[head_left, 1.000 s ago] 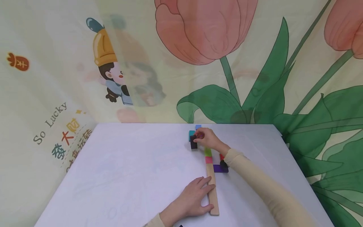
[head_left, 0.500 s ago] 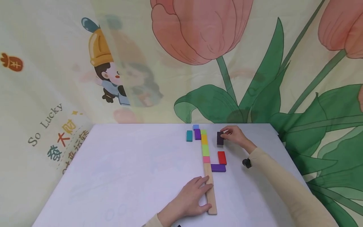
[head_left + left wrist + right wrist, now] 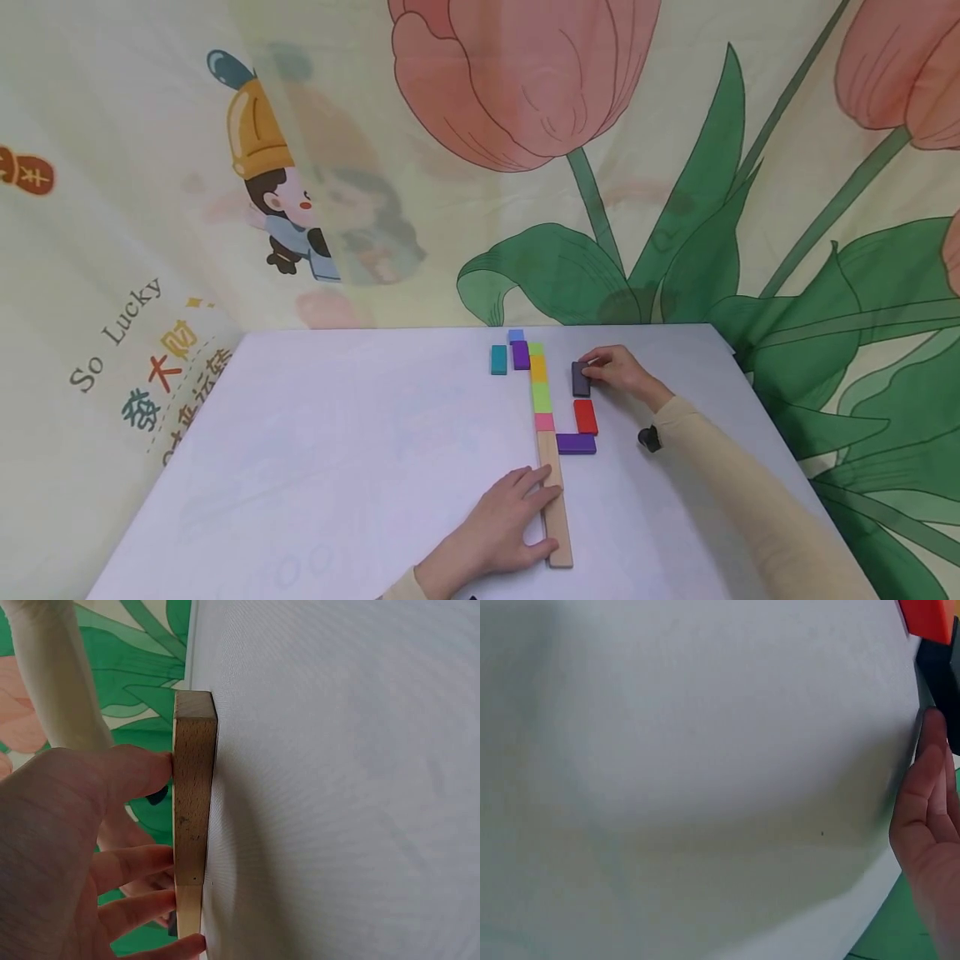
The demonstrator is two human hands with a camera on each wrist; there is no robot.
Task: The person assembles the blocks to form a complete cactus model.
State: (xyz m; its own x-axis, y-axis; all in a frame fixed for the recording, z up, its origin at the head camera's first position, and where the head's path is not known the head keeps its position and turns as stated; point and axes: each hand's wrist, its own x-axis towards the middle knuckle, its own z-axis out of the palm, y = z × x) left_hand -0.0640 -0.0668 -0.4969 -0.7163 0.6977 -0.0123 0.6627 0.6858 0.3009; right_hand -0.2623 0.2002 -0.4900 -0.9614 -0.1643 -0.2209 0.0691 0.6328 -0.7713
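My left hand (image 3: pixel 504 523) rests its thumb and spread fingertips on plain wooden blocks (image 3: pixel 555 500) laid end to end. In the left wrist view the blocks (image 3: pixel 193 802) show a seam, with the fingertips against one face. The row continues away through pink (image 3: pixel 544 422), light green (image 3: pixel 542 397) and orange (image 3: pixel 537 368) blocks. To the right of the row, my right hand (image 3: pixel 624 372) pinches a black block (image 3: pixel 581 379) by its right side. Just nearer than it lies a red block (image 3: pixel 585 417), then a purple block (image 3: pixel 576 444) set crosswise beside the row.
Left of the row's far end lie another purple block (image 3: pixel 521 355), a teal block (image 3: pixel 498 360) and a small blue block (image 3: pixel 516 335). The white table (image 3: pixel 315 433) meets a printed curtain (image 3: pixel 360 167) at its back edge. A black band piece (image 3: pixel 648 438) shows at my right wrist.
My right hand has carried the black block from left of the row over to its right side, then down near the red block. The left hand stays on the wooden blocks.
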